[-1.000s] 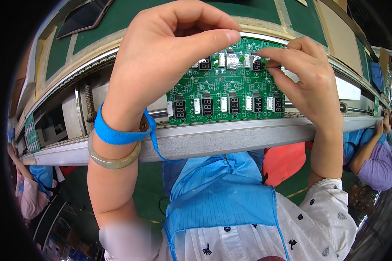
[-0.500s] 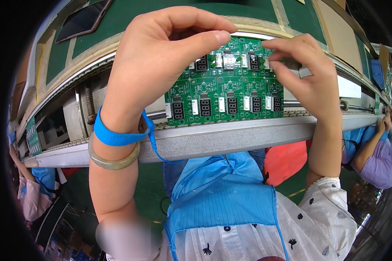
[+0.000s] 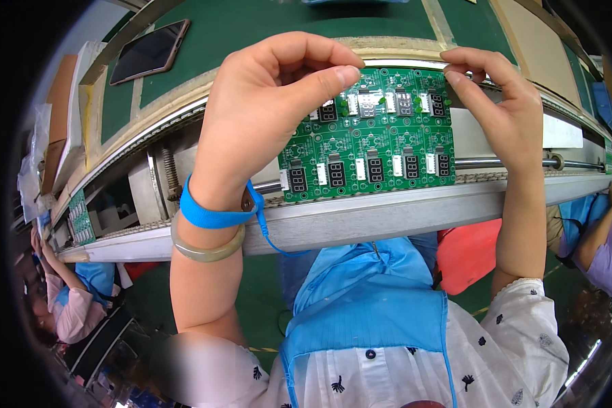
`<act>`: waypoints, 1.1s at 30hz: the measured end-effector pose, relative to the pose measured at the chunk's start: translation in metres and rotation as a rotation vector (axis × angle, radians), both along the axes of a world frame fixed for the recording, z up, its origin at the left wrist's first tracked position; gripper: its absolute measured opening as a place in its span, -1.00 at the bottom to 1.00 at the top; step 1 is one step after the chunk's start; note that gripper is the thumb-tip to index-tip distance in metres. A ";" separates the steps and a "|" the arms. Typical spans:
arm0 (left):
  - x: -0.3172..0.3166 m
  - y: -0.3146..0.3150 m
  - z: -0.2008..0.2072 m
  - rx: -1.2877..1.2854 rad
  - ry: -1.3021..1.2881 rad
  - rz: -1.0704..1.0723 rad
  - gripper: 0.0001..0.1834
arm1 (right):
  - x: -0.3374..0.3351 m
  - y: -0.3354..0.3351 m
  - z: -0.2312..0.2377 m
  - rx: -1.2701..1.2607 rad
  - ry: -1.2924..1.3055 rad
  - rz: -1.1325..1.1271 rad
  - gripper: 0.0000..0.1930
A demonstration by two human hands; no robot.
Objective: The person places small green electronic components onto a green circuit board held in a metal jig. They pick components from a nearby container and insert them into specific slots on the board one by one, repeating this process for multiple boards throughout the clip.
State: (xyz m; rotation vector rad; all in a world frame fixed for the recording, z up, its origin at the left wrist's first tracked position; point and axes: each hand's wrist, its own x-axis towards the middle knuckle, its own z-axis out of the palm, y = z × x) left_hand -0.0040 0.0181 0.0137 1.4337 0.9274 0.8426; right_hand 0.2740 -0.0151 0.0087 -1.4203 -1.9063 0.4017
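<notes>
A green circuit board panel [image 3: 387,139] lies across the conveyor rails before me, divided into several repeated boards. Each has a black digit display [image 3: 375,168] and a white connector [image 3: 360,170]. Small green parts [image 3: 417,103] stick up among the far row. My left hand [image 3: 279,95] hovers over the panel's far left part, thumb and index fingertips pinched near the far edge. What they pinch is hidden, and the hand covers that corner. At the far right corner, my right hand [image 3: 496,102] has thumb and index drawn close together; anything between them is too small to make out.
The metal front rail [image 3: 387,216] runs between my body and the panel. Beyond the far rail a phone [image 3: 151,52] lies on the green surface. A blue cord [image 3: 272,238] hangs from my left wrist strap [image 3: 214,212]. Other people work at both sides.
My right hand has moved from above the far row to the panel's far right corner, its thumb and index closing. The left hand keeps its pinch. The whole view has shifted slightly.
</notes>
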 end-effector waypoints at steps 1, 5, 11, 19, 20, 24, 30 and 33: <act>0.000 0.000 0.000 -0.003 0.003 0.003 -0.81 | 0.001 -0.001 0.001 -0.012 -0.010 0.000 -0.79; 0.003 -0.001 -0.002 0.026 0.014 0.019 -0.82 | 0.004 -0.002 0.001 -0.005 -0.033 -0.025 -0.79; 0.016 -0.008 0.000 0.403 0.352 0.033 -0.89 | 0.004 -0.001 0.003 0.010 -0.025 0.002 -0.80; 0.031 -0.006 -0.006 0.717 0.559 -0.071 -0.90 | 0.002 -0.002 0.005 -0.006 0.169 -0.027 -0.83; 0.033 -0.007 -0.007 0.736 0.578 -0.071 -0.90 | 0.003 -0.002 0.004 0.017 0.188 -0.016 -0.82; 0.035 -0.007 -0.010 0.798 0.627 -0.083 -0.91 | 0.005 0.003 0.001 0.093 0.217 0.025 -0.81; 0.041 -0.011 -0.013 0.875 0.678 -0.065 -0.95 | 0.011 0.005 -0.003 0.236 0.147 0.082 -0.83; 0.042 -0.011 -0.014 0.913 0.698 -0.069 -0.94 | 0.013 0.007 -0.005 0.289 0.109 0.101 -0.83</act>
